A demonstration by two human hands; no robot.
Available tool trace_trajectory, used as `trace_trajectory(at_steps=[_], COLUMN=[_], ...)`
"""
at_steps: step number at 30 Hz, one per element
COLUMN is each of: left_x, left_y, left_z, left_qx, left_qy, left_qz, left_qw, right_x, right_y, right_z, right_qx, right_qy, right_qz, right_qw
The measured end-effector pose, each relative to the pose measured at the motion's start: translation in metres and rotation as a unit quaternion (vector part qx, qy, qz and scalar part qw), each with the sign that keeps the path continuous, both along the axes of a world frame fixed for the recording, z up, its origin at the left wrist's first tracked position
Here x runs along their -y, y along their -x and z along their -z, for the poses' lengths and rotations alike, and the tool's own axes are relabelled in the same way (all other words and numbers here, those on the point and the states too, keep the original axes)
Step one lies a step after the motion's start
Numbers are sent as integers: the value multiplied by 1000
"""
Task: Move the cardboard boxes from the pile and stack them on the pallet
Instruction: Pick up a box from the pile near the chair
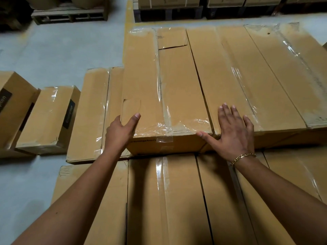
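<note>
A long taped cardboard box (162, 82) lies lengthwise on top of the stack, its near end facing me. My left hand (120, 131) grips its near left corner, thumb on the top face and fingers down the side. My right hand (233, 131) lies flat with spread fingers on the neighbouring box (230, 71), its thumb touching the first box's near right corner. More long boxes (292, 68) lie side by side to the right on the same layer.
A lower layer of boxes (177, 200) runs under my forearms. Several boxes (47, 119) sit on the grey floor at the left. Wooden pallets (70, 15) and loaded pallets (169, 7) stand at the back across a yellow floor line.
</note>
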State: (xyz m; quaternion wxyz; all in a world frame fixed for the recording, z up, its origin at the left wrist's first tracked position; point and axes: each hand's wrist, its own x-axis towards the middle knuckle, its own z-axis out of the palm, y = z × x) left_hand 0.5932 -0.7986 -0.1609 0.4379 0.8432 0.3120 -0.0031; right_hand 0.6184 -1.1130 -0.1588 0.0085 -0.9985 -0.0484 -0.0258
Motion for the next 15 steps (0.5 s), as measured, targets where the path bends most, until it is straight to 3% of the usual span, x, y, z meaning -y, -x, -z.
trace_trajectory(at_steps=[15], left_x=[-1], left_y=[-6], left_z=[0], left_qx=[-12], left_qy=[1], left_qz=[42], left_qw=[999], right_x=[0], right_y=[-1], right_z=[-2], right_qx=[-13], right_qy=[14], right_qz=[11], right_qw=[1000])
